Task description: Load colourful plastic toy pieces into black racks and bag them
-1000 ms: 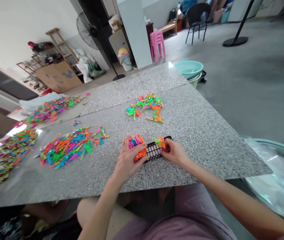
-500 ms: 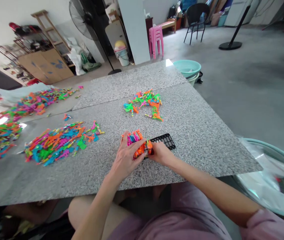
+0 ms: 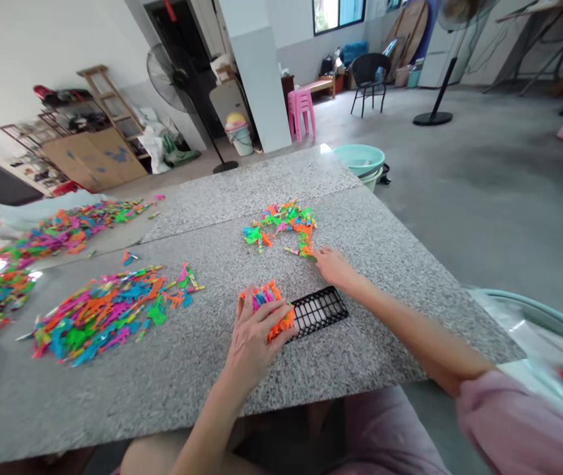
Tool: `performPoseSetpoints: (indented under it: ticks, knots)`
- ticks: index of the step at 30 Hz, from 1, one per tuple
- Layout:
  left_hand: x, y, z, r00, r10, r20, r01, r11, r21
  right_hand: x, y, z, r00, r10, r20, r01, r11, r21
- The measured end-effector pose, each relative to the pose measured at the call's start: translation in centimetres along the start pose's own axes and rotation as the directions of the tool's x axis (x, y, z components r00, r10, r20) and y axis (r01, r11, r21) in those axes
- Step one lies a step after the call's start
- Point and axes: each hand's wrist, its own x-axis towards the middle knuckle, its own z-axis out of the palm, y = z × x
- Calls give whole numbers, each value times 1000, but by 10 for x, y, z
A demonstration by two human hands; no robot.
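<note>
My left hand is wrapped around a packed row of small bright plastic toy guns, mostly orange with some pink and blue. They stand at the left end of a black openwork plastic tray, whose right part shows bare cells. My right hand is beyond the tray, fingers bent together at the near edge of a loose cluster of toy guns. Its fingertips meet a green and orange toy gun there; the exact grip is partly hidden.
A large heap of toy guns lies left on the speckled stone table, with another heap farther back. A basket with plastic bags stands off the table's right edge, and turquoise basins stand beyond the far corner.
My right hand has left the toys at the tray and moved forward to the loose cluster. The left hand stays around the packed row. The view has tilted up.
</note>
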Motion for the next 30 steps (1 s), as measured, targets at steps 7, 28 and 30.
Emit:
performPoseSetpoints:
  ticks: [7,28,30]
  knots:
    - [2,-17,-6,998,51,38,-47,993,-104,0,-30,10,957,-280,78,286,955,-79]
    - [9,-17,-19,980,121,156,-115,992,-42,-31,-15,46,974,-198,113,10,532,847]
    - [9,-17,-17,982,127,140,-122,992,-38,-28,-26,53,988,-112,109,-34,526,850]
